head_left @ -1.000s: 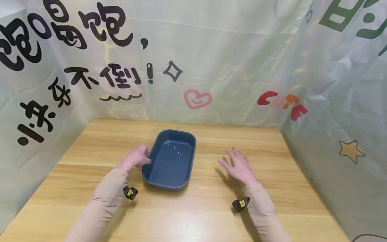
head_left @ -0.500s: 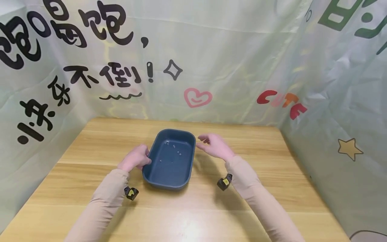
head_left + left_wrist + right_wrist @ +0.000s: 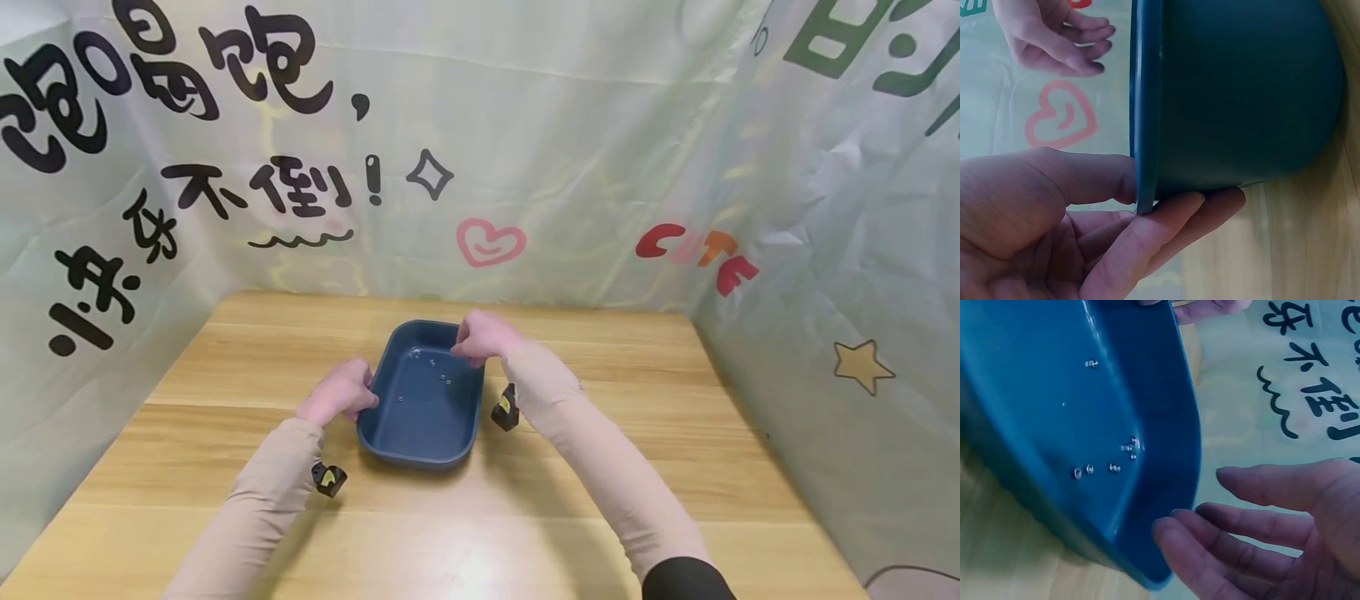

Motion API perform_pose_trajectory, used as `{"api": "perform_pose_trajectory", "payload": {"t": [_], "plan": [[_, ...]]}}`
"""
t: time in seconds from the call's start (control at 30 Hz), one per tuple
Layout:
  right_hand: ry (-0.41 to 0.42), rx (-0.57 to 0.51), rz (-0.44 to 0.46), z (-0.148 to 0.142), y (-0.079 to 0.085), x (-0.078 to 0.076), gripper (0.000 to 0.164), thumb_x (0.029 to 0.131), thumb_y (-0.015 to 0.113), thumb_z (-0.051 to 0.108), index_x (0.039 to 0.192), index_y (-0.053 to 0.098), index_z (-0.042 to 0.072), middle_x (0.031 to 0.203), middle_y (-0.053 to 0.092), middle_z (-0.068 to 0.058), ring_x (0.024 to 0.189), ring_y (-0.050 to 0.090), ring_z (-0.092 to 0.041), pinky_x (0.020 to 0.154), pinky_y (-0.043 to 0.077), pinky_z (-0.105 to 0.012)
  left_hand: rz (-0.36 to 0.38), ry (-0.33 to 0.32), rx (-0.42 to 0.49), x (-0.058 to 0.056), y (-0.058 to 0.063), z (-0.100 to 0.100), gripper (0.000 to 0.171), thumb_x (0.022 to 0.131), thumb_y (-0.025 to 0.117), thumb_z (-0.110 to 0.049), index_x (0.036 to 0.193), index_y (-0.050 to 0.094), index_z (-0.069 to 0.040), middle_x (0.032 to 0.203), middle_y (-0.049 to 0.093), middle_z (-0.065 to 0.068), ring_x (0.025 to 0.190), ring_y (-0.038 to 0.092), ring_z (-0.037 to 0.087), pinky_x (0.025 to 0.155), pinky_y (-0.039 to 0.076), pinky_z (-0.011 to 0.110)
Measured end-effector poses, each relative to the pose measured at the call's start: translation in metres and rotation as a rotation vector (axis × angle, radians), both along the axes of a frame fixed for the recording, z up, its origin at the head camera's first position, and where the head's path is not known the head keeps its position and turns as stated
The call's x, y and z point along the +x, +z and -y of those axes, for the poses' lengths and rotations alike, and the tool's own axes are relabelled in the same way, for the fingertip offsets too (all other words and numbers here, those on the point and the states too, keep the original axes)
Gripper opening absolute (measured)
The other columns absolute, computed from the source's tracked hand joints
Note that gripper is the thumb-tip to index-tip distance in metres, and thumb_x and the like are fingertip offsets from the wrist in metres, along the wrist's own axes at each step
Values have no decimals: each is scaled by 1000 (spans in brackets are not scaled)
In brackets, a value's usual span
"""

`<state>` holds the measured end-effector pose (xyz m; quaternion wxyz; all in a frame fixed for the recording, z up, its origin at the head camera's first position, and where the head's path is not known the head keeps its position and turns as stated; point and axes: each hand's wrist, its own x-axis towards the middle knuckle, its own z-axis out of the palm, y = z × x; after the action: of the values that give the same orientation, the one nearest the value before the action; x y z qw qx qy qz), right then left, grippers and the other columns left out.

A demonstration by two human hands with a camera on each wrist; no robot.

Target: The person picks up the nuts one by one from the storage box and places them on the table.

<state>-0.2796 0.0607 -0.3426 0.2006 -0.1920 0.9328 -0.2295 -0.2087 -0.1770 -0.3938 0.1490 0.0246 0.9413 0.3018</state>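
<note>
A dark blue rectangular tray [image 3: 422,429] stands on the wooden table, its rounded corners and raised walls showing. Several small shiny metal pieces [image 3: 1114,467] lie scattered on its floor, mostly toward the far end. My left hand [image 3: 345,390] pinches the tray's left rim; in the left wrist view the thumb [image 3: 1100,176] is inside the wall and the fingers are outside. Over the far right corner of the tray reaches my right hand [image 3: 483,336], its fingers loosely bent. In the right wrist view, thumb and fingers are apart with nothing between them, close to the rim.
The pale wood table [image 3: 600,475] extends around the tray. A printed cloth [image 3: 585,150] with black lettering and a pink heart hangs behind and along both sides. Small black wrist cameras [image 3: 506,408] hang below both sleeves.
My right hand has swung left from the right part of the table to above the tray's far right corner. The left hand keeps its grip on the rim, and the tray has barely shifted.
</note>
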Motion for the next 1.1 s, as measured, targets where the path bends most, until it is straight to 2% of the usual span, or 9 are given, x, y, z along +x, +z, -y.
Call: {"api": "perform_pose_trajectory", "payload": {"t": [0.27,0.4,0.5,0.57,0.63,0.7,0.77,0.93,1.1], "plan": [[-117,21,108,24,-20,-9,15,87,69,2,98,66,-9,79,73,-20,59,70,-24,61,65,-31,-3,5,-6,-1,0,0,14,79,67,2,89,60,7,83,64,17,57,64,19,51,60,27],[-134,92,108,33,-27,-8,22,87,71,4,105,62,-5,61,63,-10,48,61,-18,50,60,-28,18,12,-3,0,1,-1,16,81,68,2,93,60,9,86,65,19,59,64,20,53,60,28],[-131,169,86,39,-31,-7,27,87,72,7,112,61,1,57,60,-6,45,57,-15,49,56,-25,24,18,1,0,0,-1,15,81,68,2,93,61,9,87,66,19,60,65,20,54,61,28],[-129,214,57,42,-34,-5,30,87,72,7,115,62,3,69,66,-9,55,59,-17,57,57,-25,25,23,10,0,-1,-1,17,81,67,3,95,61,9,89,65,20,61,65,20,54,61,28],[-133,243,25,44,-37,-2,36,85,74,7,119,63,4,96,71,-14,80,67,-24,75,60,-30,25,28,20,1,-1,-2,18,81,67,3,96,61,10,91,66,21,62,65,21,53,61,28],[-138,248,3,44,-40,2,40,84,74,6,123,62,5,122,66,-18,102,64,-30,88,59,-36,24,30,28,3,-2,-2,19,81,67,4,98,60,11,92,65,22,63,65,21,53,60,27],[-148,248,-17,44,-44,4,46,83,75,5,127,61,4,137,56,-21,118,57,-35,98,55,-41,25,30,29,3,-2,-2,19,81,67,3,98,60,11,92,65,22,63,65,20,52,60,26],[-175,263,-41,47,-57,2,48,83,74,3,129,60,4,139,57,-20,122,58,-37,100,55,-43,8,19,16,3,-4,-2,14,80,67,3,92,62,8,84,64,17,58,63,18,49,58,25],[-193,266,-85,50,-61,2,40,82,74,2,121,65,5,131,63,-18,118,61,-36,95,57,-41,-9,14,0,3,-2,-2,12,80,68,2,90,63,7,82,64,16,57,62,17,49,58,25]]}}
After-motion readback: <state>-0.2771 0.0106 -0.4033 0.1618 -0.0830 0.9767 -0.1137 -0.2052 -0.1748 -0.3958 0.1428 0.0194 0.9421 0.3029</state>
